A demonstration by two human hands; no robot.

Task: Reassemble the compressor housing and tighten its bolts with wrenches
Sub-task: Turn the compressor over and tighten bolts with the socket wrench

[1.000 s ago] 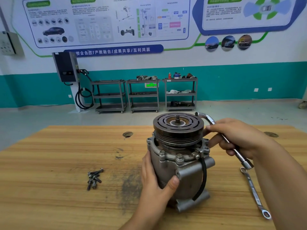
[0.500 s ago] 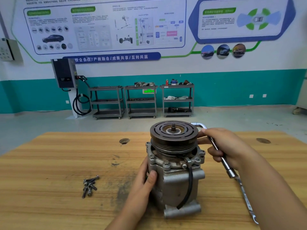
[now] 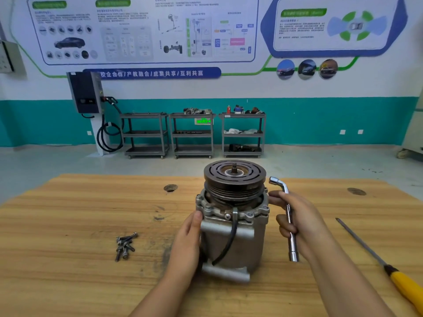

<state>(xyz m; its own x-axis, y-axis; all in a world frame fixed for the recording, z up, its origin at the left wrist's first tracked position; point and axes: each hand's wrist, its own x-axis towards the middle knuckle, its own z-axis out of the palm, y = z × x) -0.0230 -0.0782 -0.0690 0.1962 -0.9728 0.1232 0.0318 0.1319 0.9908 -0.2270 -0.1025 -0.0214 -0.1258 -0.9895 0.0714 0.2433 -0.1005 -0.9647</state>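
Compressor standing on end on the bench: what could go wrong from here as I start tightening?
1. The compressor stands upright on end, steadied by the left hand at its side; wrench torque could tip or spin it.
2. The black cable hangs down the housing front past the flange; the socket wrench in the right hand might snag it.
3. The loose bolts lie piled some way off to its left; a knock could scatter them.
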